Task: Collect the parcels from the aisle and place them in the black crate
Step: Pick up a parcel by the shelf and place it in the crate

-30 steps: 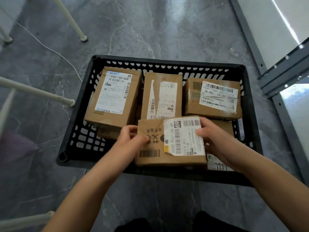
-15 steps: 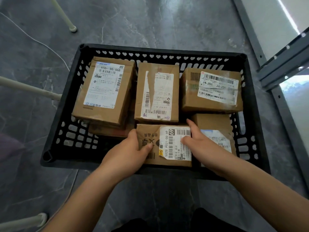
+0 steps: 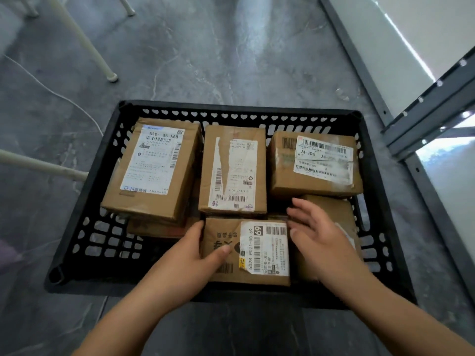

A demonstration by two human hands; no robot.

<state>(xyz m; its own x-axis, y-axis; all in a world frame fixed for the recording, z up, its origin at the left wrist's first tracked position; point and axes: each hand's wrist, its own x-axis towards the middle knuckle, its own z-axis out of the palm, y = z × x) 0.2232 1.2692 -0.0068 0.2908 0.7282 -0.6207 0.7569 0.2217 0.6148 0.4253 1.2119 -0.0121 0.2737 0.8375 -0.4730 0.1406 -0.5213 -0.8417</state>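
Since the small parcel (image 3: pixel 245 250) already sits at the near edge of the black crate (image 3: pixel 84 242), this looks like the set-down step. The left hand (image 3: pixel 191 255) grips its left side, thumb on top; the right hand (image 3: pixel 318 240) is off it, fingers spread. Next: let go, then fetch another from the aisle, I'd guess.

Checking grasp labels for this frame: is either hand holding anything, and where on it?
The left hand grips the parcel marked 69 at its left edge, thumb on top, in the black crate. The right hand is open beside its right edge, holding nothing.
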